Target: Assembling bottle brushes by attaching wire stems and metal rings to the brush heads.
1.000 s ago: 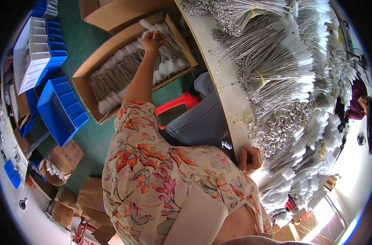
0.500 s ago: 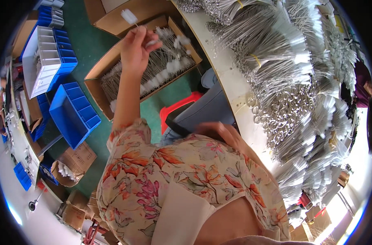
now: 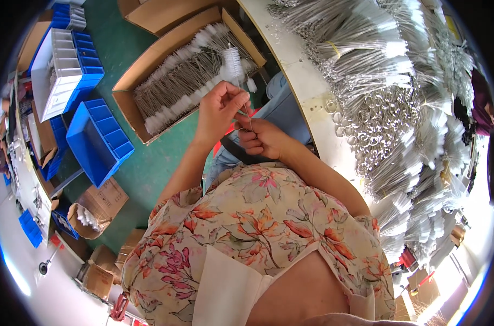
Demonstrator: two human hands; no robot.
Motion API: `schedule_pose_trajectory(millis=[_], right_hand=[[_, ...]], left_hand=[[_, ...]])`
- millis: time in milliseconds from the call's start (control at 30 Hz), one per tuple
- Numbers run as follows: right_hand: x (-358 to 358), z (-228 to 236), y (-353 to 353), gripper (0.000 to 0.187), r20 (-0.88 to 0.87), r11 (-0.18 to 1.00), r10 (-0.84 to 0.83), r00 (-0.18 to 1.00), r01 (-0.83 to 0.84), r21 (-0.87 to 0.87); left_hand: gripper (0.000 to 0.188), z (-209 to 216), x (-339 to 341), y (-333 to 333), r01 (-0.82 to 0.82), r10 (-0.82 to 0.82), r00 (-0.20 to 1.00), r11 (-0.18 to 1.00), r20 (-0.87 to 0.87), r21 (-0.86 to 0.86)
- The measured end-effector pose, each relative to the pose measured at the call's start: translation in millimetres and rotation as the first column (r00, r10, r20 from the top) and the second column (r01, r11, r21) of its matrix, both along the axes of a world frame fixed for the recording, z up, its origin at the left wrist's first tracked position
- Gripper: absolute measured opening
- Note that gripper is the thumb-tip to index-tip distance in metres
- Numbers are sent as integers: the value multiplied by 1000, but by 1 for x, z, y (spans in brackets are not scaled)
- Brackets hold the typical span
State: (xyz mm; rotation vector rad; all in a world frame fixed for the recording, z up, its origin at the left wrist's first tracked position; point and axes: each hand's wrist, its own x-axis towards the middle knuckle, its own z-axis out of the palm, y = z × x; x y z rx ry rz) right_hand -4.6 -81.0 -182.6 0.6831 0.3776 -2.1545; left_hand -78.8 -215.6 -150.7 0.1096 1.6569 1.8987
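Observation:
My left hand pinches the thin wire stem of a white-bristled brush. The brush head points up and away, over the near right part of a cardboard box. Just below, my right hand closes its fingers on the lower stretch of the same stem. The two hands are close together in front of my body, above my lap. Many similar wire-stemmed brushes lie in rows inside the cardboard box, their white heads along both long sides.
On the right, a table carries heaped bundles of wire-stemmed brushes with ring ends. Blue bins and a white divided bin stand at left. Below them is an opened carton with white pieces inside.
My left hand has come from over the box toward my body, bringing a brush. My right hand has risen from near my lap and taken hold of the stem.

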Motion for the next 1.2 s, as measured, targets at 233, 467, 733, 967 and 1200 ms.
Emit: schedule_pose_trajectory(millis=[233,467,733,967,1200], right_hand=[[2,3,6,20,-40,996,92,995,-93,-12],[3,5,9,21,-42,994,113,993,-113,-10],[3,4,8,19,-53,984,150,987,-154,-85],[3,-5,6,18,22,987,109,994,-106,-119],[2,-7,3,21,48,996,73,996,-70,-57]], left_hand=[[26,3,-9,-5,224,-228,974,965,15,135],[26,3,-6,0,208,-209,978,971,-8,114],[24,4,-8,1,182,-180,983,979,-31,88],[20,-8,-6,5,87,-87,996,994,3,65],[20,-16,-6,-1,-8,9,998,1000,62,-5]])
